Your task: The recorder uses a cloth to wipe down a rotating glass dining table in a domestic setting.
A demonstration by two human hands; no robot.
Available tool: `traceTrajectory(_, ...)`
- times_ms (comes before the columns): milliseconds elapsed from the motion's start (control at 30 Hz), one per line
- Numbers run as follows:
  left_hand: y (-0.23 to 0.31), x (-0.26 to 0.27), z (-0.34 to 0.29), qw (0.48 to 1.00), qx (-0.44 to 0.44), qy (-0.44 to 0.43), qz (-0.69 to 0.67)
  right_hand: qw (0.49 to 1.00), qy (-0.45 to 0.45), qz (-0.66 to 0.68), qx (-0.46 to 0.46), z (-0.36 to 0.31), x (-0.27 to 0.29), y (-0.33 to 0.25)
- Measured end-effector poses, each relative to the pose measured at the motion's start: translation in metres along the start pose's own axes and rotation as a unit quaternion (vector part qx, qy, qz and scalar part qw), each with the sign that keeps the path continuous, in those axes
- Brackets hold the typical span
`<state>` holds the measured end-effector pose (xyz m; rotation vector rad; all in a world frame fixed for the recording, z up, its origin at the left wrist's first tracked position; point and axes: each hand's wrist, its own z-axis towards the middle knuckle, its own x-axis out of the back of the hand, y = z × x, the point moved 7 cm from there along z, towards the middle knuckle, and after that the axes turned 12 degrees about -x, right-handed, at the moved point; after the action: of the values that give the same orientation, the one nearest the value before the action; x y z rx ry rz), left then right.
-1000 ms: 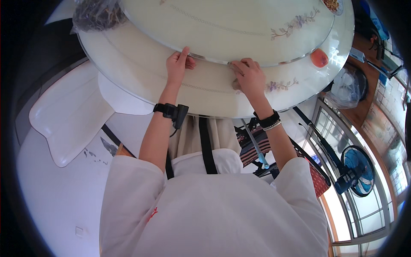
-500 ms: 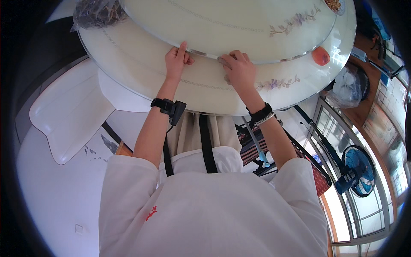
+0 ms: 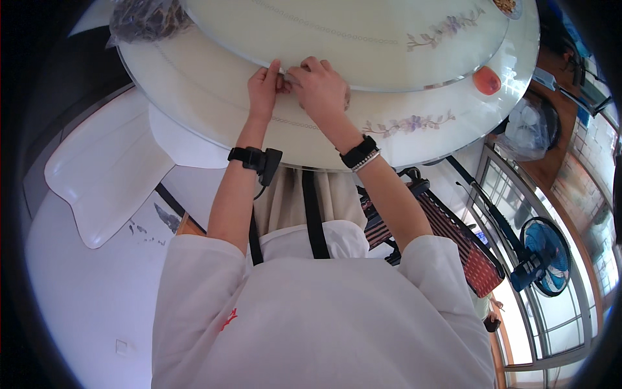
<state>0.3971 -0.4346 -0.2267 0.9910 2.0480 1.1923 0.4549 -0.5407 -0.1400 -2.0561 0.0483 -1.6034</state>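
Observation:
My left hand (image 3: 262,93) is closed at the near rim of the raised round turntable (image 3: 363,55), its thumb pointing up along the edge. Close against it is my right hand (image 3: 322,89), fingers bent inward and pinched. A small greyish bit (image 3: 291,78) shows between the fingertips, too small to name. Beside the right palm a rounded, brownish-grey thing (image 3: 348,98) peeks out, mostly covered by the hand. Both hands are over the cream round table (image 3: 214,107), which lies under the turntable.
A clear plastic bag with dark contents (image 3: 152,19) lies at the far left of the table. A reddish-orange dish (image 3: 486,80) sits at the right, and a bowl of small brown pieces (image 3: 507,6) behind it. White chair (image 3: 107,165) left; fan (image 3: 544,256) right.
My right hand has moved left along the turntable's rim until it meets my left hand. The shiny strip seen between the hands before is now covered. My left hand has barely shifted.

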Motion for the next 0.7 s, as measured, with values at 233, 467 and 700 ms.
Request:
traceTrajectory(233, 0.005, 0.004, -0.002, 0.999, 0.003, 0.036, -0.015, 0.999, 0.011, 0.017, -0.03, -0.027, 0.031, 0.064)
traceTrajectory(467, 0.002, 0.003, -0.001, 0.999, -0.002, 0.034, -0.028, 0.993, 0.029, -0.032, -0.107, -0.04, 0.07, 0.133)
traceTrajectory(700, 0.002, 0.002, -0.003, 1.0, 0.006, 0.012, -0.016, 0.997, 0.039, -0.047, -0.046, -0.033, 0.06, 0.102)
